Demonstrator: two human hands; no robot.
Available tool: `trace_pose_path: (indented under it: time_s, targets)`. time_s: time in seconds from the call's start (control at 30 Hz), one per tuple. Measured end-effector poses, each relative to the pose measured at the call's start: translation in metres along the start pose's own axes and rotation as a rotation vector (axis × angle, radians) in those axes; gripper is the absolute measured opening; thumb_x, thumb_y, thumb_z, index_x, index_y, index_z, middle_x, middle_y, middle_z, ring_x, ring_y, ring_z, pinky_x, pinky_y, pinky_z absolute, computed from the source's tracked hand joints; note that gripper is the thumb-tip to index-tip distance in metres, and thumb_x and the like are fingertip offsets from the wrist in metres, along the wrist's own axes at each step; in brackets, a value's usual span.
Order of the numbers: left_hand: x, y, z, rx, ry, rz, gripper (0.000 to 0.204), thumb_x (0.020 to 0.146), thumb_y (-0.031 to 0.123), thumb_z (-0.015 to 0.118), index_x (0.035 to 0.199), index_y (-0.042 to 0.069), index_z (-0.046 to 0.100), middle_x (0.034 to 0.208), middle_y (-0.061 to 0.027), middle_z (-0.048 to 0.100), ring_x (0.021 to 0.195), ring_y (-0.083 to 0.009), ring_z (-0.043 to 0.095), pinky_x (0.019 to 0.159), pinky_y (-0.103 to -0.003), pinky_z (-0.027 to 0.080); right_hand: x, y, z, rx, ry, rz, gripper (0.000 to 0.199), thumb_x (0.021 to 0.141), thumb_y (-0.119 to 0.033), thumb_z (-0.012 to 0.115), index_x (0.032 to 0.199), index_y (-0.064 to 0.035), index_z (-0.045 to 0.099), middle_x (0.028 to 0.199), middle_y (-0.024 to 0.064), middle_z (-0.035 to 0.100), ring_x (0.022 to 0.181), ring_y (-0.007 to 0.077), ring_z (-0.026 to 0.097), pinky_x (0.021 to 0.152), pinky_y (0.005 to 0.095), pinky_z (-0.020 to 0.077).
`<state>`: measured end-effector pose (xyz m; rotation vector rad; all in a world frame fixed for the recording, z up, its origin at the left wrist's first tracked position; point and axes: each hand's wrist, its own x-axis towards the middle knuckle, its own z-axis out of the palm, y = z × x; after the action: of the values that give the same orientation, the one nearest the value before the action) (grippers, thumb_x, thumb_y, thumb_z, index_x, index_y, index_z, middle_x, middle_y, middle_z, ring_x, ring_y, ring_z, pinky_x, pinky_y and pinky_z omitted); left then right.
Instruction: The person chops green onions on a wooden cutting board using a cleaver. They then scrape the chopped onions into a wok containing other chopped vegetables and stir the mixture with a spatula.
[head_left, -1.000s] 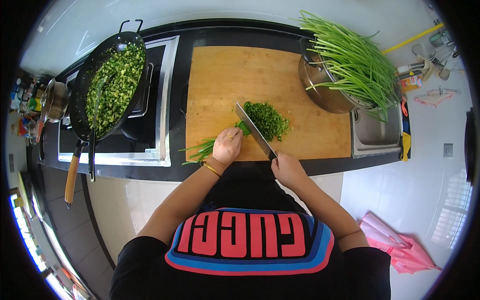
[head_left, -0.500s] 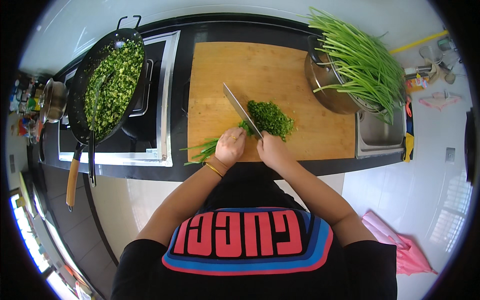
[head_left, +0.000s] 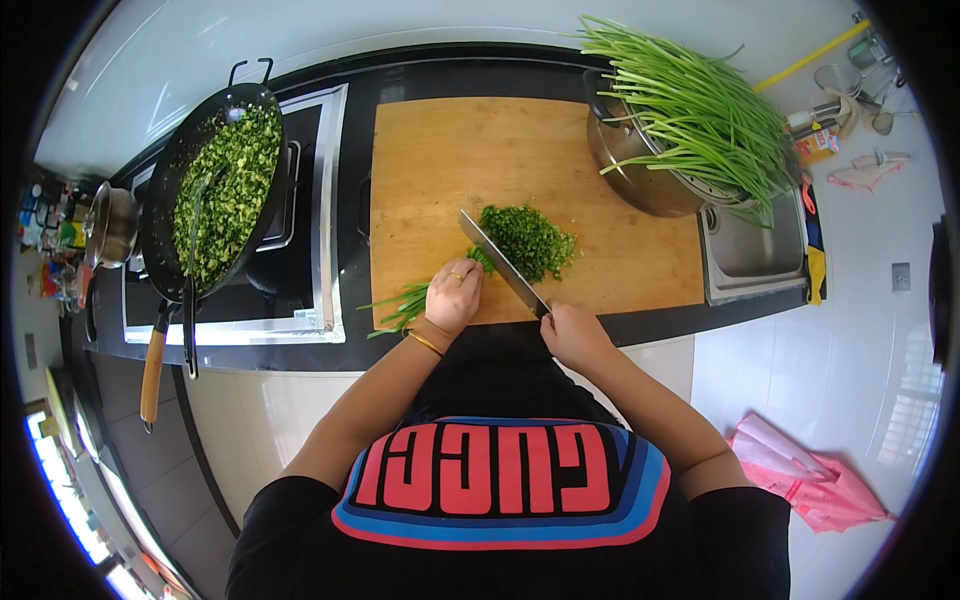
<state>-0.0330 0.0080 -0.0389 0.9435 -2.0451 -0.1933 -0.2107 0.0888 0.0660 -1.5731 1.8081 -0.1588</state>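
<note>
My left hand (head_left: 455, 293) is closed over a bunch of green chives (head_left: 402, 303), pressing it on the wooden cutting board (head_left: 430, 160). The uncut stalks stick out to the left of that hand, and the cut end shows at its right. My right hand (head_left: 576, 336) grips the handle of a cleaver (head_left: 506, 266) at the board's front edge. The blade slants up and to the left, between the bunch and a heap of finely chopped chives (head_left: 528, 241). Fingers hide most of the handle.
Left, a wok (head_left: 160, 245) holding a chopped green mixture (head_left: 225, 185) sits on the stove, its wooden handle (head_left: 152, 375) jutting forward. A steel pot (head_left: 650, 190) topped with long chives (head_left: 690, 110) stands at the board's back right, beside the sink (head_left: 755, 255).
My right hand has drawn the cleaver back toward me and to the right. My left hand stays on the bunch. The whole view has shifted slightly.
</note>
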Motion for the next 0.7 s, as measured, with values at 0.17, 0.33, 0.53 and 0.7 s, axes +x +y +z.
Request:
trace_pose_path:
  time_s: [0.17,0.33,0.53,0.7]
  targets:
    - [-0.002,0.001,-0.001,0.013,-0.013,0.003,0.004,0.073,0.001,0.064,0.077,0.000,0.061,0.081,-0.0092,0.058,0.073,-0.0262,0.058,0.064,-0.034,0.049,0.001,0.001,0.002,-0.004,-0.026,-0.027,0.014,0.081,-0.010,0.048,0.080,0.0026,0.053,0.068,0.0253,0.058,0.067,0.0427,0.057,0.064,0.0492,0.0453]
    - [-0.004,0.002,-0.003,0.026,-0.024,0.011,0.003,0.074,0.001,0.063,0.076,0.001,0.061,0.081,-0.0087,0.058,0.075,-0.0256,0.058,0.066,-0.034,0.049,0.023,-0.012,0.014,-0.080,-0.070,0.021,0.015,0.081,-0.012,0.049,0.084,0.0024,0.054,0.074,0.0248,0.060,0.071,0.0403,0.060,0.066,0.0482,0.0468]
    - [-0.001,0.003,-0.008,0.047,-0.120,0.002,0.004,0.074,0.001,0.061,0.078,0.001,0.060,0.084,-0.0085,0.057,0.077,-0.0251,0.058,0.067,-0.034,0.049,0.053,-0.022,0.049,-0.073,0.111,-0.006,0.020,0.081,-0.017,0.050,0.088,0.0013,0.054,0.072,0.0224,0.060,0.069,0.0389,0.059,0.062,0.0485,0.0465]
    - [-0.001,-0.001,-0.006,0.061,-0.106,0.038,0.006,0.073,0.002,0.063,0.079,0.003,0.061,0.085,-0.0085,0.058,0.076,-0.0270,0.058,0.066,-0.035,0.049,0.031,0.009,0.028,-0.018,0.003,0.033,0.022,0.082,-0.019,0.049,0.085,0.0023,0.056,0.077,0.0252,0.060,0.075,0.0408,0.059,0.068,0.0485,0.0467]
